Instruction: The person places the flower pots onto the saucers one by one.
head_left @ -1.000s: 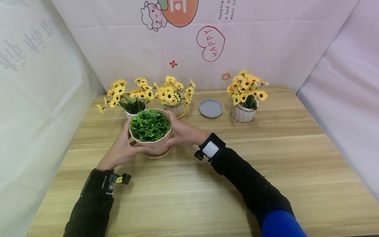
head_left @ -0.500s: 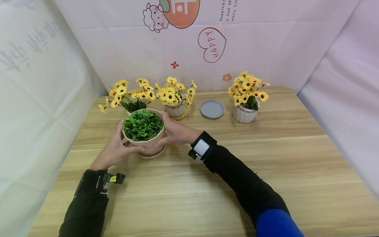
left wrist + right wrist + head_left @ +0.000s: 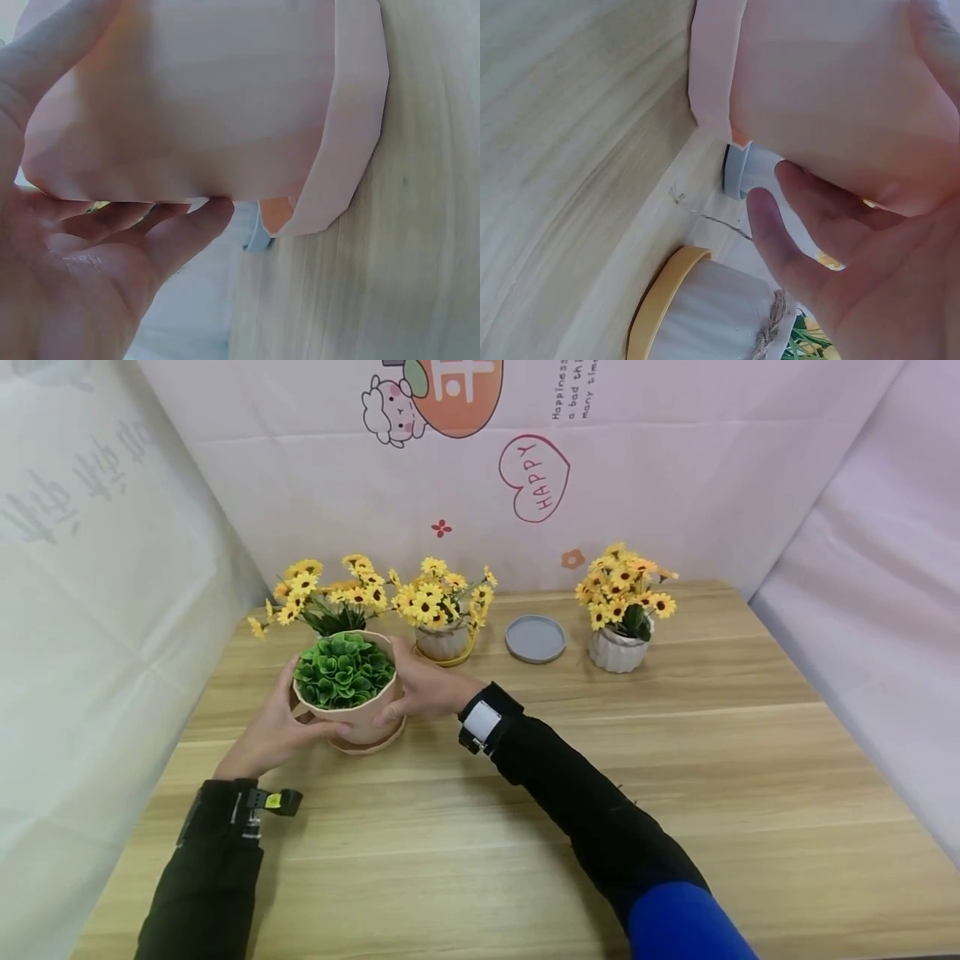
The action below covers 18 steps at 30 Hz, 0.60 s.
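Note:
A pink pot [image 3: 363,723] of green leaves [image 3: 343,670] stands in a pink saucer [image 3: 367,748] toward the left of the table. My left hand [image 3: 272,731] grips its left side, thumb across the front. From the other side my right hand [image 3: 426,683] holds the pot, its thumb on the front wall too. In the left wrist view, the fingers [image 3: 187,232] lie along the pot wall above the saucer rim [image 3: 360,112]. The right wrist view shows two fingers [image 3: 780,240] spread away from the pot beside the saucer [image 3: 712,67].
Behind the pink pot is a pot of yellow flowers [image 3: 303,583], its base hidden. Right of it stand a white flowerpot [image 3: 444,643] on a yellow saucer [image 3: 468,653], a bare grey saucer [image 3: 536,639] and another white flowerpot [image 3: 618,652]. A printed cloth [image 3: 675,468] hangs behind the table.
Both hands have moved the pink pot and its saucer left along the table, now more in front of the leftmost yellow flowers. The other pots and the grey saucer stay put.

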Tool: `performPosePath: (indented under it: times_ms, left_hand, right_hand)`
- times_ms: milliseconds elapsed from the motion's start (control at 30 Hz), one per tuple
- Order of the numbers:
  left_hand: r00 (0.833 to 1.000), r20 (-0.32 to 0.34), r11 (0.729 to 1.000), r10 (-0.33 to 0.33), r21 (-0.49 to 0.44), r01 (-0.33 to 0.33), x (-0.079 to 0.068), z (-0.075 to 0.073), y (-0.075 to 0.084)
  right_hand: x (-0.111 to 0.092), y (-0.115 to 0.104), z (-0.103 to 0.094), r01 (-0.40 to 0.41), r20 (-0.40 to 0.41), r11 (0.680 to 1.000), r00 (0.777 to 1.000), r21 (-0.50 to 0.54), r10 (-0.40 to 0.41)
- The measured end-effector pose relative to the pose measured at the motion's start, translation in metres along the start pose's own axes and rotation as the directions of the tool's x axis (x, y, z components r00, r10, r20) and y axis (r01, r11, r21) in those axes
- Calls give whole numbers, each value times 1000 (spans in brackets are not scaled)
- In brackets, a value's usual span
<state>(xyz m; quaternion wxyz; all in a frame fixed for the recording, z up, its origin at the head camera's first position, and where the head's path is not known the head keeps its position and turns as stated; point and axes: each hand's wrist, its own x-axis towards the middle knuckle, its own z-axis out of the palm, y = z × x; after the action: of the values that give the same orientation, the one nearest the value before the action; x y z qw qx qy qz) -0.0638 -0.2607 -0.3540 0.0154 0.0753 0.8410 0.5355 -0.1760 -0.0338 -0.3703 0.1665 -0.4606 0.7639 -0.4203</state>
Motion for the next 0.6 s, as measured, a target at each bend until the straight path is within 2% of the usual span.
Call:
performPosePath:
  times_ms: [267,400,500,600]
  left_hand:
    - [1000,1,1000,17,3,-17,2,-6,-5]
    - [1000,2,1000,17,17,-17,2,-5,-7]
    - [1000,-7,998,29,62,-28,1,-5,-11]
    - [998,-44,993,40,115,-35,-2,-8,-13]
  right_hand:
    - [7,2,0,-26,21,1000,999,17,26]
    - [6,3,0,-35,20,999,999,-14,35]
    - [3,2,-1,-23,15,998,1000,-52,24]
    - [-2,1,-5,-9,-7,994,1000,-112,8]
